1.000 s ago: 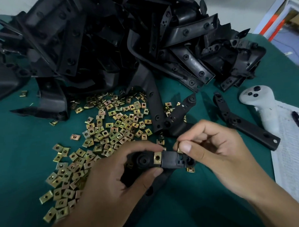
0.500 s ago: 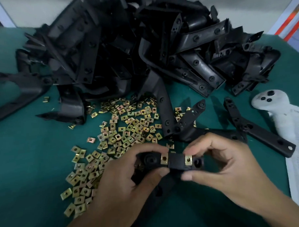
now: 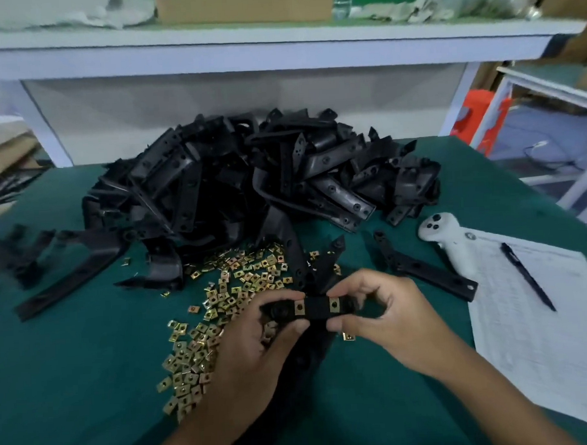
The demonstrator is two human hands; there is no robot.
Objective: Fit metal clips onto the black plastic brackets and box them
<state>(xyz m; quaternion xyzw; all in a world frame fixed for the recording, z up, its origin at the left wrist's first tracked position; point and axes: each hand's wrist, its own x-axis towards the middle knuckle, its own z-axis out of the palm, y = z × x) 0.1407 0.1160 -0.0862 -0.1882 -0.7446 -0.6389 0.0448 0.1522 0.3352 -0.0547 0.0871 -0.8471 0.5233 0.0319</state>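
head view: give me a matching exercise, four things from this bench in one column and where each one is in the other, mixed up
Things:
1. bracket
2. loose metal clips
3. pen
4. white controller

Places:
A. lying on the printed sheet
B. on the green cloth, its lower end overlapping the sheet's corner
C. held between the left hand and right hand
D. scattered on the cloth before the black pile

Pairs: 1-C, 2-D, 3-A, 4-B

bracket (image 3: 314, 309): second clip (image 3: 333, 303) now seated | right hand (image 3: 387, 314): thumb moved beneath
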